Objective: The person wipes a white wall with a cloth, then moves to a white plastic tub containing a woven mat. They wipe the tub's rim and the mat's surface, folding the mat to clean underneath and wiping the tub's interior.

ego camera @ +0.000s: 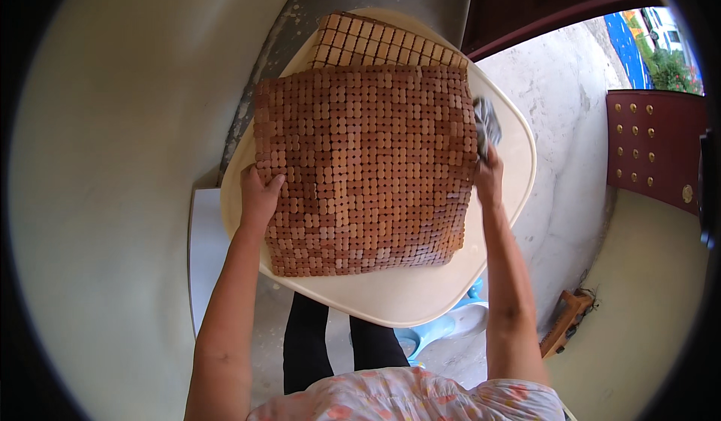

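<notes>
A square mat of reddish-brown bamboo or wooden tiles (366, 167) hangs between my hands over a cream table (394, 294). My left hand (261, 193) grips its left edge, thumb on top and fingers hidden beneath. At the right edge my right hand (489, 176) holds a crumpled grey cloth (485, 121) against the mat; how far its fingers wrap the mat's edge is hidden. Beneath the far edge, a second mat with paler tiles (388, 41) lies on the table, mostly covered by the first.
A pale wall (129, 167) rises close on the left, with a white panel (205, 252) low beside the table. Under the table's near right side sits a light-blue plastic item (434, 331). A studded maroon door (648, 145) and a small wooden object (566, 319) are at the right.
</notes>
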The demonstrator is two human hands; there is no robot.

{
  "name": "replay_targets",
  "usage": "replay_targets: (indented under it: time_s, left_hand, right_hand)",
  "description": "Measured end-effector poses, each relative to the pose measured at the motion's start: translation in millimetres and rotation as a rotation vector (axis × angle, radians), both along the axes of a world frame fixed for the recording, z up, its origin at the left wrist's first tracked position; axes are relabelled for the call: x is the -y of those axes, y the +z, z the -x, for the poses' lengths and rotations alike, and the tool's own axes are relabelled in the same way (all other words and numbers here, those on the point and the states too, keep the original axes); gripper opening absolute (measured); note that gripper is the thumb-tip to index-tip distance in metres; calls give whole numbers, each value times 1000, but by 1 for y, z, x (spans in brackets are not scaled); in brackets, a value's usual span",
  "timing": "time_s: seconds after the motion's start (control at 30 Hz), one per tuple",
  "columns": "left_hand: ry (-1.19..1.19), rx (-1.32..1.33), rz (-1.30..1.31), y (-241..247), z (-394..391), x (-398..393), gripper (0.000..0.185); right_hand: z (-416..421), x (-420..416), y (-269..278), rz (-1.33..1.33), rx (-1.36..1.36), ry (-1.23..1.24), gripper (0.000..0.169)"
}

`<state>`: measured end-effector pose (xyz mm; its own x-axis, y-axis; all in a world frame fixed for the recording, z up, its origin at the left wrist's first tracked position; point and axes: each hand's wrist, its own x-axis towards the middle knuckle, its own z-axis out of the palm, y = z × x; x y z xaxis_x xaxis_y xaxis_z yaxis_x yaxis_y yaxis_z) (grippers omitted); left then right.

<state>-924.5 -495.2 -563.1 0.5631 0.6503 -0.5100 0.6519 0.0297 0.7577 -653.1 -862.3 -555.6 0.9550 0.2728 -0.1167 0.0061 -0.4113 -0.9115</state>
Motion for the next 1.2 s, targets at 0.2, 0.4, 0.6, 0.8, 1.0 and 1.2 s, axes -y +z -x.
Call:
replay_targets:
  time_s: [0.2,0.4,0.6,0.8,1.0,1.2]
  left_hand:
    - [136,15,162,25,-11,8,48]
    - [324,202,575,30,-1,15,54]
    - [306,291,649,37,8,10,55]
    - [186,323,615,42,10,18,44]
    - [75,388,463,83,-8,45,27]
    - [-177,426,360,237,-45,84,26]
  right_hand:
    - [80,-1,-6,15,468,-224,37]
    - [3,-36,-22,507,659,139,53]
    - [57,-99,28,-80,148,333,30]
    - [135,-108,33,367,822,912,48]
    - [-32,-109,0,702,758,56,49]
    - [-27,-17,-25,280,406,109,43]
